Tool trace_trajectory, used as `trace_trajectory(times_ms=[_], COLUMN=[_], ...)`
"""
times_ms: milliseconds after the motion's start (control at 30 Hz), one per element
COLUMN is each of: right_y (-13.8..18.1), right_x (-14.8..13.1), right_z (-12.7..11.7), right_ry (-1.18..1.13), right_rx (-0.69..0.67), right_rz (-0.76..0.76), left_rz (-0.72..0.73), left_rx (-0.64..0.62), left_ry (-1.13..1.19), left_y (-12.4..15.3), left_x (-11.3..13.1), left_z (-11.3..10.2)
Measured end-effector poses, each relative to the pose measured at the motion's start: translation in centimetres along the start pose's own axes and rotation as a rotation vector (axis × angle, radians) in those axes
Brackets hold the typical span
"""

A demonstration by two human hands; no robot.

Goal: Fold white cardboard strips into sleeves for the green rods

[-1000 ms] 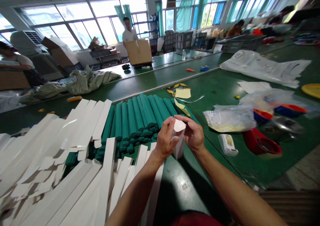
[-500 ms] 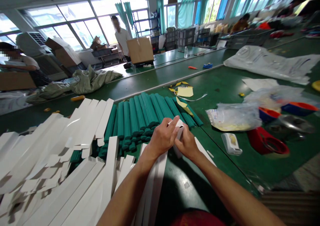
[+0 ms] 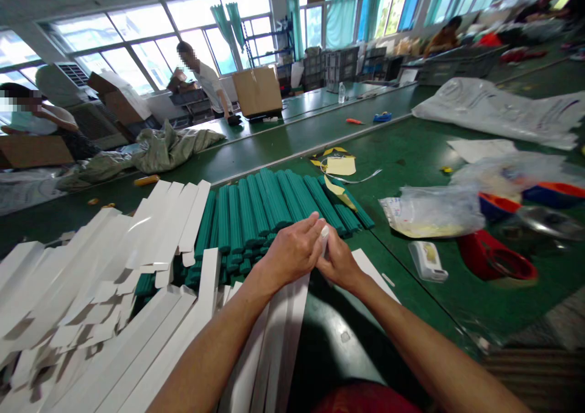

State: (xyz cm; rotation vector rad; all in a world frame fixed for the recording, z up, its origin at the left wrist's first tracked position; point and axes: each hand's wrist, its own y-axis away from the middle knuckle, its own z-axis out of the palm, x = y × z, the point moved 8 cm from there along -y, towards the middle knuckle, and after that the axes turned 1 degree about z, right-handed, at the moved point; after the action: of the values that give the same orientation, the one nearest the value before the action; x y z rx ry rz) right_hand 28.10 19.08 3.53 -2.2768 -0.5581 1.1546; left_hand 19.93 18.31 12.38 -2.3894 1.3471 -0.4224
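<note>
The left hand (image 3: 292, 251) and the right hand (image 3: 340, 265) meet over the near part of the green table (image 3: 411, 157). Both are closed on the end of 1 narrow white carton (image 3: 325, 232). Only a small bit of the carton shows between them; the rest is hidden by the hands. The left hand's fingers are pressed together and curl over the carton's end from the left, their tips touching it. The right hand grips from the right. Its fingers are mostly hidden behind the left hand, so how they lie cannot be told.

Just beyond the hands lies a stack of green rods (image 3: 265, 203), packed side by side in layers. To the left and nearer the person spreads a big heap of flat white sleeves (image 3: 114, 267), some running under the left forearm. 1 white strip (image 3: 368, 265) lies flat just beside the right wrist.

To the right sits a clear bag (image 3: 434, 213). A small white device (image 3: 428, 261) lies just in front of it, and a red bowl (image 3: 496, 259) is near that. Yellow scraps (image 3: 340, 166) lie past the rods, and a large white sack (image 3: 493, 114) lies farther right.

On the next table stands a cardboard box (image 3: 256, 91), and a person (image 3: 208, 81) bends beside it. A crumpled cloth (image 3: 169, 145) lies to its left. Another person (image 3: 36, 117) is at the far left.
</note>
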Motion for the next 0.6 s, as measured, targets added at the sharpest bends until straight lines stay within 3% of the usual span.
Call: trace_trajectory(times_ms=[167, 600], right_y=[-0.5, -1.5], right_x=[0.0, 0.6], right_z=[0.2, -0.1], right_ry=[-0.042, -0.128], right_rx=[-0.067, -0.099], right_rz=[-0.008, 0.054], left_rz=[0.009, -0.038], left_rx=[-0.098, -0.131], left_ry=[0.017, -0.121], left_y=[-0.5, -0.2], left_x=[-0.1, -0.5], left_z=[-0.4, 1.1])
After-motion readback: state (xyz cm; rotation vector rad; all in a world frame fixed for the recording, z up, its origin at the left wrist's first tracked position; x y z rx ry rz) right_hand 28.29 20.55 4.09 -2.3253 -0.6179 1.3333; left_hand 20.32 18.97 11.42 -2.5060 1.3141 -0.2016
